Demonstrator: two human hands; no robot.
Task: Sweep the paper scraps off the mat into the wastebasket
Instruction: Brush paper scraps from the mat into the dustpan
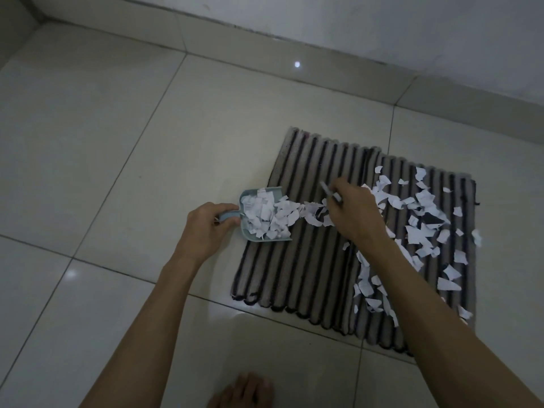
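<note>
A striped beige-and-black mat (312, 260) lies on the tiled floor. White paper scraps (424, 231) are scattered over its right half. My left hand (206, 228) grips the handle of a small pale blue dustpan (250, 198) at the mat's left edge; the pan is heaped with scraps (265, 216). My right hand (353, 213) holds a small brush (331, 192) over the mat's middle, just right of a trail of scraps leading into the pan. Most of the brush is hidden by the hand. No wastebasket is in view.
Glossy pale floor tiles (117, 142) surround the mat. A wall with a low skirting (323, 39) runs across the back. A bare foot (244, 390) rests on the tile at the bottom, near the mat's front edge.
</note>
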